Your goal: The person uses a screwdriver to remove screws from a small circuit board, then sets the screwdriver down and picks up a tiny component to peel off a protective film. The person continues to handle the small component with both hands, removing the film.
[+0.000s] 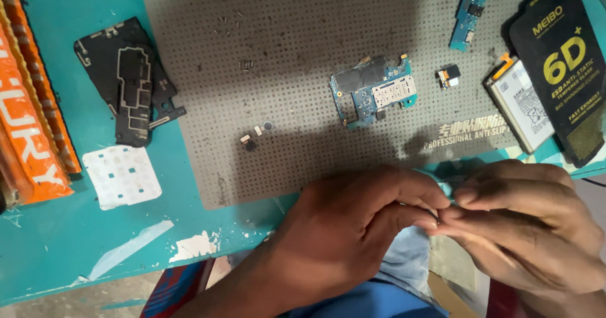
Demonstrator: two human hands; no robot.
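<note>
Left hand [353, 220] and right hand [524, 220] meet fingertip to fingertip at the near edge of the grey mat [208, 103], pinched on something too small to make out. Blue circuit board [372, 91] lies further back on the mat, battery [519, 103] far right.

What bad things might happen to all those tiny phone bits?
The hands pinch something tiny over the table edge; if it slips, it may drop to the floor. The loose screws and small parts on the grey mat could be brushed away. The bare circuit board might be bumped.
</note>
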